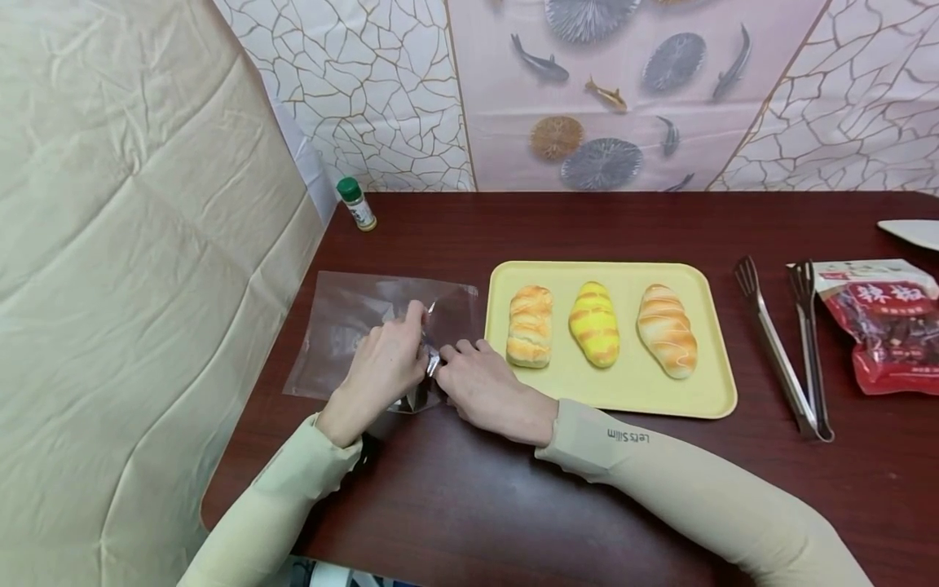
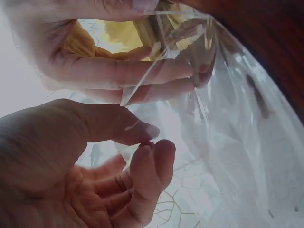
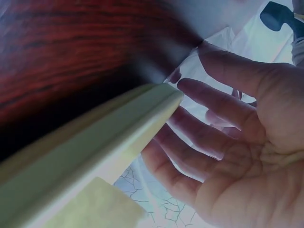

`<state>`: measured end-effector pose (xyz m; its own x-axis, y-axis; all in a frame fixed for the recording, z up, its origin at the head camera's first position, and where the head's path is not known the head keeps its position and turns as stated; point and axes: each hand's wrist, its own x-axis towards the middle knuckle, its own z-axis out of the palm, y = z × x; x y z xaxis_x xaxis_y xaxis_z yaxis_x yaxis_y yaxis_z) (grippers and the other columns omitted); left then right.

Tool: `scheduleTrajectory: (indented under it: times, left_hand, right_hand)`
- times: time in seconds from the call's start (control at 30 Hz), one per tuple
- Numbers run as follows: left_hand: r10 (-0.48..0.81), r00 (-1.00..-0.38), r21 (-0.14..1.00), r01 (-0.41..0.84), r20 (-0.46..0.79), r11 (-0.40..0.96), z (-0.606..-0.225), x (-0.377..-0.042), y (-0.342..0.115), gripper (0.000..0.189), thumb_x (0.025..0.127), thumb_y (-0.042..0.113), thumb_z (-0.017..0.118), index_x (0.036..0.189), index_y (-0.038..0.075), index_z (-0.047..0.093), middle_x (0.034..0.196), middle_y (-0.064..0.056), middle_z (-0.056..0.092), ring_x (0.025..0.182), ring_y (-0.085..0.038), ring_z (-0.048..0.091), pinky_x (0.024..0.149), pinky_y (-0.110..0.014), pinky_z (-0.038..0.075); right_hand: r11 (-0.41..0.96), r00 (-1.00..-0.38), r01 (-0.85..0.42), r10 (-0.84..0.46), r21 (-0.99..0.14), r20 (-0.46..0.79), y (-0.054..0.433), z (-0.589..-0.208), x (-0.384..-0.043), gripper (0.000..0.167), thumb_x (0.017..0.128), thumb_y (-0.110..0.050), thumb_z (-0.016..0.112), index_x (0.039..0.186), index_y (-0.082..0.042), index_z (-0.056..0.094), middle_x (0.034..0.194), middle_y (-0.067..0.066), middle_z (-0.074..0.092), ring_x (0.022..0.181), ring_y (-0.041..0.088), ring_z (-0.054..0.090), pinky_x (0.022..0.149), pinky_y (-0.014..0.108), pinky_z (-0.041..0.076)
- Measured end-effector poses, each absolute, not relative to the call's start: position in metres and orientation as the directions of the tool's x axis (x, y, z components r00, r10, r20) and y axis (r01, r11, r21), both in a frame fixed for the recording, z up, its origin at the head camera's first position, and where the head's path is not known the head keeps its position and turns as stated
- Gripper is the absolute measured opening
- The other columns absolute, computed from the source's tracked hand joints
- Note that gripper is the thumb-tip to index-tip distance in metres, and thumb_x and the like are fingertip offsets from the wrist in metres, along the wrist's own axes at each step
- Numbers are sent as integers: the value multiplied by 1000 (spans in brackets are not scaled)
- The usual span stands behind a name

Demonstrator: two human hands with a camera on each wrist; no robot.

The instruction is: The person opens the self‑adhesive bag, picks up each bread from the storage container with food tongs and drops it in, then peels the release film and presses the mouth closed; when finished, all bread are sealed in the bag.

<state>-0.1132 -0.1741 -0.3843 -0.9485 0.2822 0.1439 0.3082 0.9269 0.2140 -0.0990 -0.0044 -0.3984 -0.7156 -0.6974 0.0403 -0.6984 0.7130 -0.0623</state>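
A clear plastic bag (image 1: 345, 318) lies flat at the left of the table, with its near right part lifted between both hands. My left hand (image 1: 390, 359) pinches the film between thumb and forefinger, as the left wrist view shows from below. Against the bag's near right edge is my right hand (image 1: 484, 387), its fingers reaching along the film with thumb and forefinger apart. In the right wrist view the fingers (image 3: 204, 95) are loosely bent beside the rim of the yellow tray (image 3: 95, 147).
Three breads, a square loaf (image 1: 530, 326), a yellow roll (image 1: 595, 324) and a striped roll (image 1: 666, 330), lie on the tray. Tongs (image 1: 778, 350) and a red food packet (image 1: 891, 326) are to its right. A green-capped bottle (image 1: 357, 204) stands at the back left corner.
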Motion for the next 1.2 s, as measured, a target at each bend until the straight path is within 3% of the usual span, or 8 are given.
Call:
scheduleTrajectory:
  times: [0.1, 0.17, 0.3, 0.37, 0.47, 0.93, 1.2]
  left_hand:
    - [227, -964, 246, 256, 139, 935, -393, -115, -180, 50, 86, 5, 72, 131, 4, 50, 69, -13, 65, 52, -32, 60, 45, -42, 44]
    - [176, -979, 231, 196, 106, 953, -392, -114, -182, 46, 89, 13, 74, 128, 4, 52, 71, -15, 68, 54, -34, 62, 47, -45, 48]
    - [111, -992, 177, 119, 54, 977, -381, -111, -178, 15, 91, 21, 73, 91, 9, 63, 74, -15, 71, 67, -42, 71, 56, -55, 54]
    - [115, -992, 165, 122, 54, 979, -380, -111, -179, 23, 92, 21, 71, 72, 15, 59, 69, -10, 68, 67, -41, 70, 56, -54, 54]
    - [129, -990, 178, 137, 55, 975, -380, -113, -179, 34, 91, 18, 67, 62, 18, 52, 60, -4, 57, 59, -34, 64, 52, -50, 50]
    - [157, -988, 263, 154, 9, 952, -384, -120, -180, 32, 89, 15, 64, 61, 19, 49, 57, 5, 40, 53, -20, 46, 49, -35, 35]
    - [166, -986, 306, 154, -12, 939, -386, -121, -182, 34, 93, 15, 64, 61, 17, 50, 56, 4, 40, 51, -19, 43, 49, -32, 32]
  right_hand:
    - [712, -714, -700, -700, -55, 29, -5, -400, -100, 17, 85, -20, 88, 100, -17, 79, 111, 4, 75, 104, 28, 69, 85, 41, 56]
    - [715, -716, -698, -698, -50, 10, -6, -400, -101, 14, 87, -19, 86, 99, -18, 80, 113, 4, 75, 105, 28, 69, 85, 41, 56]
    - [715, -715, -699, -699, -35, -1, -5, -399, -101, 11, 87, -18, 85, 96, -20, 81, 117, 3, 75, 105, 27, 69, 85, 40, 56]
    - [711, -712, -702, -703, -30, 4, -5, -400, -101, 10, 87, -19, 86, 95, -21, 81, 116, 3, 75, 104, 27, 69, 84, 40, 55]
    - [703, -703, -711, -711, -26, 12, -5, -400, -100, 11, 86, -18, 86, 95, -21, 80, 111, 4, 74, 101, 28, 68, 83, 39, 55]
    - [663, -662, -748, -745, -7, 83, 0, -403, -100, 7, 88, -17, 83, 93, -19, 79, 108, 6, 76, 95, 29, 68, 80, 39, 52]
    - [633, -645, -763, -759, -130, 92, 4, -401, -98, 11, 88, -4, 79, 95, -12, 74, 102, 7, 73, 94, 29, 67, 83, 39, 53]
